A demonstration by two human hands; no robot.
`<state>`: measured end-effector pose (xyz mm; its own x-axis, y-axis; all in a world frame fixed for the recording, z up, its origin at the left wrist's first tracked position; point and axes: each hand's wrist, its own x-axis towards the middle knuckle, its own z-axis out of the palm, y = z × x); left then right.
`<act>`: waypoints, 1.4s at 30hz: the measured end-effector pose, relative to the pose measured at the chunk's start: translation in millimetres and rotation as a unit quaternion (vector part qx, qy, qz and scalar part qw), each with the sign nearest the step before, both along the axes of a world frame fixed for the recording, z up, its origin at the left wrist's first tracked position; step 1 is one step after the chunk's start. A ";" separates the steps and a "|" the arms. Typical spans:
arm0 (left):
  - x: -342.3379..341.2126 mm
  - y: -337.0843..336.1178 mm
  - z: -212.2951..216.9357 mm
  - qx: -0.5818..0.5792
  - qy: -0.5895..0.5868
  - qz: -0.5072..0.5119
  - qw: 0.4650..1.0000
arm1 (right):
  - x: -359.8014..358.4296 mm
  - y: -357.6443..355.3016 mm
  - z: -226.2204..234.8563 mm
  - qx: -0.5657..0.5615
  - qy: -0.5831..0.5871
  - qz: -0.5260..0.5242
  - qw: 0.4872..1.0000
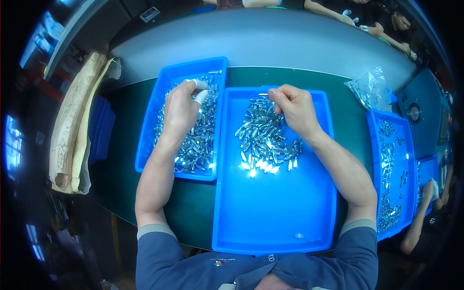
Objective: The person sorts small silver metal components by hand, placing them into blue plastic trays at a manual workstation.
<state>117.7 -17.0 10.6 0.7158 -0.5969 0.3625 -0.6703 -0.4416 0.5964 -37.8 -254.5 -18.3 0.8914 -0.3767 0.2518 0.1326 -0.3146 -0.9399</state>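
My left hand (181,108) is over the left blue tray (145,157), which holds a heap of small shiny metal pieces (195,147). White covers sit on its thumb and a fingertip; these are apart, with nothing visible between them. At the far end of the middle blue tray (270,208), my right hand (298,108) pinches a small slim metal pin (263,94) between thumb and forefinger. Below it lies a loose pile of similar metal parts (261,133). The exact shape of the single parts is too small to make out.
A clear plastic bag (372,89) of metal parts stands at the right, above another blue tray (404,193) of parts. Rolled brown paper (75,125) stands at the left. A grey partition (266,46) closes the far side. Co-workers' hands show beyond it and at right (427,191).
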 end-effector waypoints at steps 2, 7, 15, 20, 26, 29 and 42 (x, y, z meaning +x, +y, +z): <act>-5.0 -3.1 0.7 0.066 -0.166 0.040 0.983 | 0.1 -4.7 2.9 -0.006 0.009 -0.017 1.000; -18.2 -39.8 -23.6 0.105 -0.172 -0.220 0.954 | -0.3 4.5 -2.9 -0.039 0.025 0.001 0.999; -22.8 -52.9 -29.0 0.169 -0.127 -0.213 0.954 | 0.6 -2.3 -0.2 -0.097 0.075 0.000 0.992; -22.1 -59.2 -33.3 0.167 -0.127 -0.217 0.953 | -0.5 -6.4 -1.4 -0.112 0.098 0.003 0.989; -21.5 -55.8 -34.0 0.065 -0.019 -0.202 0.977 | 1.6 -4.9 -5.2 -0.125 0.090 0.016 0.988; -23.8 -55.8 -31.9 0.040 0.012 -0.197 0.979 | -0.3 -5.4 -2.8 -0.138 0.096 0.022 0.986; -26.8 -50.5 -26.0 0.052 -0.042 -0.193 0.979 | 2.8 -0.3 -9.0 -0.133 0.065 0.000 0.989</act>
